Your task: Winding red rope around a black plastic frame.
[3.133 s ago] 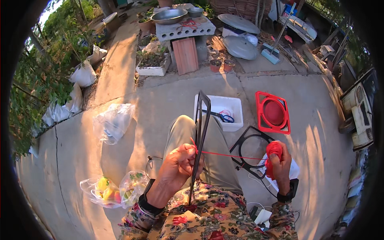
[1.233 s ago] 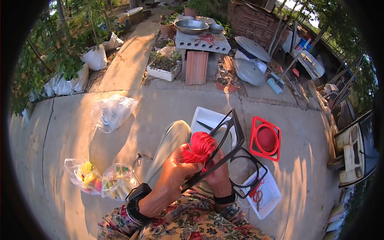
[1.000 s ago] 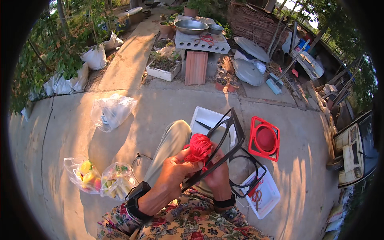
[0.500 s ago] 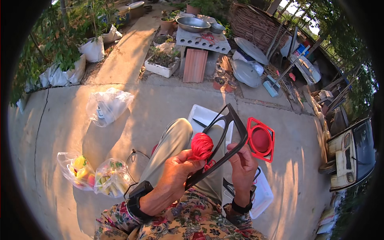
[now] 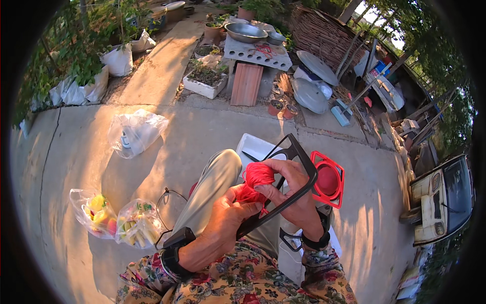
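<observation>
I've got a black frame [image 5: 306, 158] tilted over my lap, red skein [image 5: 259, 175] at its near bar, between my hands. My left hand [image 5: 228, 213] pinches the red strands, thumb and fingers close to that bar. My right hand [image 5: 296, 190] reaches in at the frame's opening, fingers curled over the skein, thumb in front.

Step, my read: working the strands around the bar. Next move likely calls for a firm left pinch and a right grip keeping the skein clear of the bar. Exact path of strands: can't tell, fingers cover it.

Counts: one skein and one frame held; one second black frame [image 5: 284, 235], partly hidden; one red square piece [image 5: 329, 180]; one white tray [image 5: 258, 144] ahead, another white tray [image 5: 334, 247] by my right wrist; one clear bag [image 5: 136, 134], two produce bags [image 5: 139, 225]; two metal bowls [image 5: 246, 33] on the counter [image 5: 255, 57].
</observation>
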`<action>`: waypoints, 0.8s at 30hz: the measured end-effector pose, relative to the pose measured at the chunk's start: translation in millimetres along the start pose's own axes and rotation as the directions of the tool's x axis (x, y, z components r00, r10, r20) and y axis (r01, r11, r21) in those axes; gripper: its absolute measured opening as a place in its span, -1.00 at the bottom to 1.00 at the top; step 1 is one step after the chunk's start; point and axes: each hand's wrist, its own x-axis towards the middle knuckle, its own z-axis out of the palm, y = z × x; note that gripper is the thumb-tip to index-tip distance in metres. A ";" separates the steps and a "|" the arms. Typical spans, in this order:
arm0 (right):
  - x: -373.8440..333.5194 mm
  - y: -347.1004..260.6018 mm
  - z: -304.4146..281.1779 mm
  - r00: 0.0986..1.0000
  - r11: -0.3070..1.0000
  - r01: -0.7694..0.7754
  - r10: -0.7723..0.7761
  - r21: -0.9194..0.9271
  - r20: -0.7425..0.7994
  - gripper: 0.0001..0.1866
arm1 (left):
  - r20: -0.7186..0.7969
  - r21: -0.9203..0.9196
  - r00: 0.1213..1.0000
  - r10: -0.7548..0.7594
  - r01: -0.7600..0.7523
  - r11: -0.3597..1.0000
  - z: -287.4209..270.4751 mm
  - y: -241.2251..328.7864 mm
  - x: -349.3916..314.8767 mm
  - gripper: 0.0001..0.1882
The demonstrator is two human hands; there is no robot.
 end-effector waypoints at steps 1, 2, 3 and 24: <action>-1.0 1.0 7.2 0.996 0.996 -0.043 0.048 0.078 -0.074 -0.52 | -0.021 -0.001 1.000 0.019 -0.019 1.000 0.7 -0.1 -1.0 -0.50; -1.4 1.9 16.1 0.986 0.985 -0.068 0.090 0.157 -0.137 -0.52 | -0.042 -0.010 0.998 0.047 -0.048 0.999 1.1 0.3 -1.8 -0.46; -2.3 2.1 23.8 0.967 0.965 -0.106 0.155 0.240 -0.199 -0.52 | -0.054 -0.015 0.998 0.043 -0.044 0.999 1.3 1.2 -2.7 -0.42; -19.6 -10.2 68.3 0.720 0.593 0.274 0.395 0.757 -0.570 -0.45 | -0.077 0.038 0.997 0.000 0.003 0.999 -2.7 -3.8 -0.9 -0.49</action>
